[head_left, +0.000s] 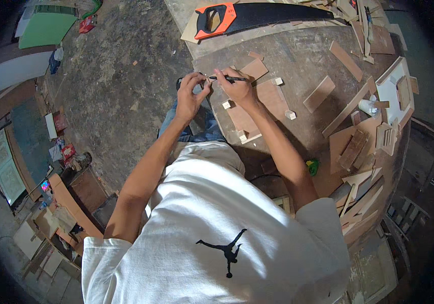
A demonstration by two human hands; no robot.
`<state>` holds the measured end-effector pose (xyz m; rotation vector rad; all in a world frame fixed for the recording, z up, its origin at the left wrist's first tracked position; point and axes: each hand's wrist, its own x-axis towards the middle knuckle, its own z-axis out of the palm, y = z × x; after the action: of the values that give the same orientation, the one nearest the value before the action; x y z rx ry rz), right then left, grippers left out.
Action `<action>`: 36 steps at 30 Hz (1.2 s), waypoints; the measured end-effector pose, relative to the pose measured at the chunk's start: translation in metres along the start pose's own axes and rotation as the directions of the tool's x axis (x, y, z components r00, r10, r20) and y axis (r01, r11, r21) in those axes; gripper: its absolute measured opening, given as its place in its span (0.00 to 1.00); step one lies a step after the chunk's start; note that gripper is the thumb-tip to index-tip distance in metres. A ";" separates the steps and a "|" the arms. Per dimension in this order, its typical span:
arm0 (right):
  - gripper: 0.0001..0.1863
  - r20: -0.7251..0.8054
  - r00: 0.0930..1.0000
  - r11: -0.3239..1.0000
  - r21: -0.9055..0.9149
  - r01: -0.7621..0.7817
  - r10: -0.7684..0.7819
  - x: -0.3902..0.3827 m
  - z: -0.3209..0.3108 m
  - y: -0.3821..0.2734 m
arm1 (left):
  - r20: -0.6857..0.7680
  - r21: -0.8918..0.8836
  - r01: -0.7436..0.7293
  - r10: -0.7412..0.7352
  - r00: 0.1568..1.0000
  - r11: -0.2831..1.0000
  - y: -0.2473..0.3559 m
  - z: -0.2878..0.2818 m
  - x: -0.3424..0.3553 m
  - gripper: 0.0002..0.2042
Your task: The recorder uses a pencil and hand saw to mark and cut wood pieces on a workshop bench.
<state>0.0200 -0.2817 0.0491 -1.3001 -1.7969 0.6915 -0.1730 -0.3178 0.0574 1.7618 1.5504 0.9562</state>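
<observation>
My right hand (pixel 237 91) is closed round a black pen (pixel 234 78), whose tip points left toward my other hand. Thumb and fingers of my left hand (pixel 191 97) are pinched together on a small pale wooden piece (pixel 208 81), mostly hidden by the fingertips. The pen tip is close to this piece; whether they touch I cannot tell. Partly under my right forearm, a thin brown wooden board (pixel 271 101) lies on the worktable (pixel 298 61). Small pale wood blocks (pixel 290 115) stand at its corners. A smaller brown board (pixel 254 70) lies beyond it.
A handsaw (pixel 272 17) with an orange and black handle lies at the table's far side. To the right are wooden strips (pixel 346 61), a clear plastic bottle (pixel 369 107), a green object (pixel 312 167) and stacked offcuts (pixel 361 195). The stained floor (pixel 125 76) stretches off left.
</observation>
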 end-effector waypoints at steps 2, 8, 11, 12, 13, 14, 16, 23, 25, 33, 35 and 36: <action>0.10 -0.009 1.000 1.000 -0.007 -0.003 0.003 0.000 0.000 -0.003 | -0.005 0.014 -0.017 0.017 1.000 1.000 0.000 -0.001 0.000 0.13; 0.12 -0.027 0.999 1.000 -0.008 -0.028 0.027 0.000 0.000 -0.003 | 0.011 0.012 -0.001 0.001 1.000 1.000 0.001 0.000 0.000 0.13; 0.12 -0.017 0.999 0.999 -0.017 -0.032 0.032 0.000 0.000 -0.004 | 0.000 -0.015 0.038 -0.038 0.999 0.999 0.001 0.000 0.000 0.15; 0.12 -0.024 0.999 1.000 -0.008 -0.023 0.023 0.000 -0.001 -0.004 | 0.003 0.011 0.011 -0.011 1.000 1.000 0.000 0.000 0.000 0.14; 0.12 -0.025 0.999 1.000 -0.008 -0.024 0.024 0.000 -0.001 -0.004 | 0.006 0.038 -0.017 0.017 1.000 0.999 -0.001 0.000 0.000 0.13; 0.12 -0.038 0.999 1.000 0.011 -0.009 0.009 0.000 0.000 -0.004 | 0.007 0.037 -0.019 0.018 1.000 0.999 -0.002 0.001 0.001 0.13; 0.12 -0.051 0.999 0.999 0.031 0.007 -0.005 0.001 0.000 -0.005 | 0.010 0.029 -0.018 0.018 1.000 0.999 -0.003 0.000 0.000 0.13; 0.11 -0.025 0.999 0.998 0.061 -0.020 0.021 0.003 -0.006 -0.012 | 0.018 0.007 -0.018 0.018 1.000 1.000 0.001 -0.001 0.001 0.13; 0.10 0.052 0.996 0.997 -0.001 -0.075 0.075 0.002 -0.008 -0.012 | 0.004 -0.024 0.004 -0.004 1.000 1.000 0.002 0.000 0.002 0.13; 0.10 0.006 1.000 1.000 0.005 -0.025 0.025 -0.001 0.000 -0.002 | 0.006 -0.008 -0.006 0.006 1.000 1.000 0.002 0.000 0.001 0.13; 0.11 -0.012 1.000 1.000 0.003 -0.009 0.009 -0.002 0.001 0.001 | 0.022 -0.005 0.006 -0.006 1.000 1.000 0.002 0.000 0.001 0.13; 0.11 -0.028 1.000 1.000 0.005 0.008 -0.008 -0.001 0.002 0.000 | 0.018 -0.001 0.007 -0.007 1.000 1.000 0.002 0.000 0.000 0.13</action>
<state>0.0189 -0.2830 0.0477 -1.2918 -1.7760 0.6702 -0.1719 -0.3178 0.0587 1.7589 1.5438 0.9346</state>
